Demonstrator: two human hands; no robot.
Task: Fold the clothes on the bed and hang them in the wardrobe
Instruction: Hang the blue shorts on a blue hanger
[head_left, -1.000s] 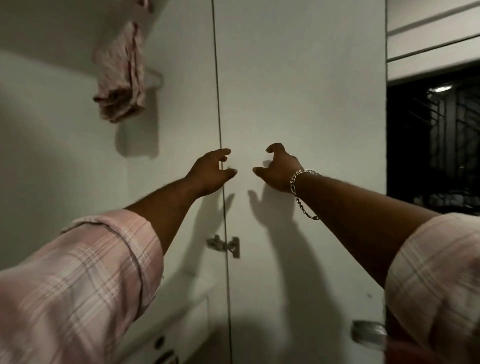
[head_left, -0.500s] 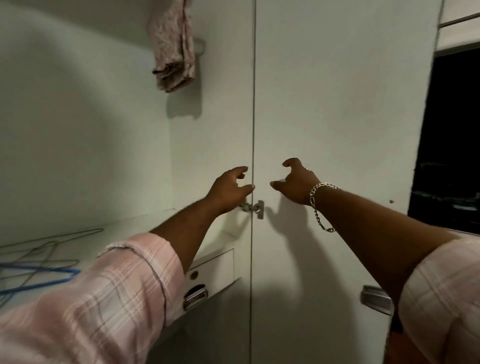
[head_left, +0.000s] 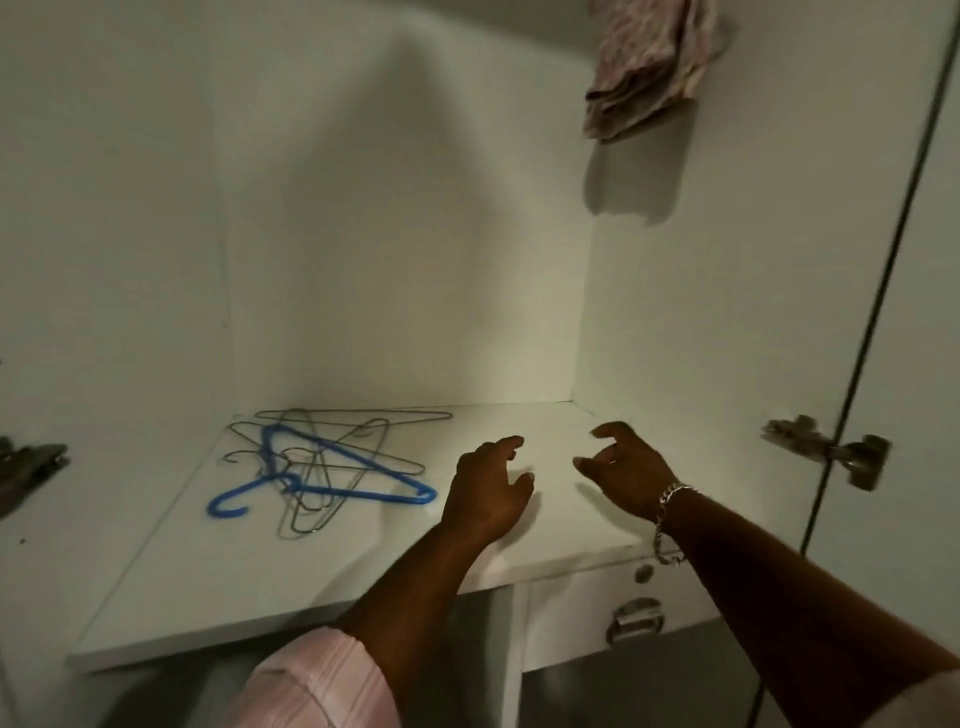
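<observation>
One folded garment (head_left: 649, 62), pinkish and patterned, hangs high at the top right inside the wardrobe, close to the right inner wall, and its shadow falls on the wall below it. What carries it I cannot see, because the upper edge cuts it off. I judge that it is a piece already done, since it is folded and hung as the task asks. No bed and no other clothes are in view.

Lower, on the white shelf (head_left: 171, 587), several hangers lie loose in a small pile at the left: one blue hanger (head_left: 332, 470) on top of thin wire hangers (head_left: 358, 431), the hooks pointing to the left and front. They are probably kept there to be at hand for the next garments.

Both arms reach forward over the shelf. The left hand (head_left: 485, 488) is palm down, near the right end of the blue hanger but not touching it; its fingers are loosely curled and apart, holding nothing. The right hand (head_left: 623, 467), with a chain bracelet (head_left: 667, 512) at the wrist, is beside it, fingers also spread and bent, empty. Whether they touch the shelf I cannot tell.

Under the shelf, at the right, is a drawer (head_left: 582, 608) with a metal handle, and a hinge (head_left: 826, 449) sits on the wall at the right.
</observation>
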